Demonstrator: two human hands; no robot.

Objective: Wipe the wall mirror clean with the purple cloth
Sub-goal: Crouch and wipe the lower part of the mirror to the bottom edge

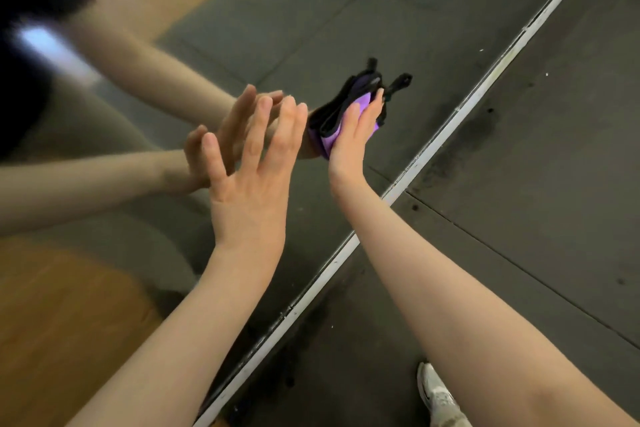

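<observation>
The wall mirror (263,28) fills the left and upper part of the head view, and its white lower frame (446,135) runs diagonally across. My right hand (356,135) presses the folded purple cloth (327,139), edged in black, flat against the glass with straight fingers. My left hand (252,166) lies flat on the mirror just left of the cloth, fingers spread and straight. Both hands and forearms are reflected in the glass behind them.
Dark grey floor mats (540,166) lie below the mirror, with smudges along the frame. A white shoe (434,392) shows at the bottom edge. The mirror reflects wooden flooring and grey mats.
</observation>
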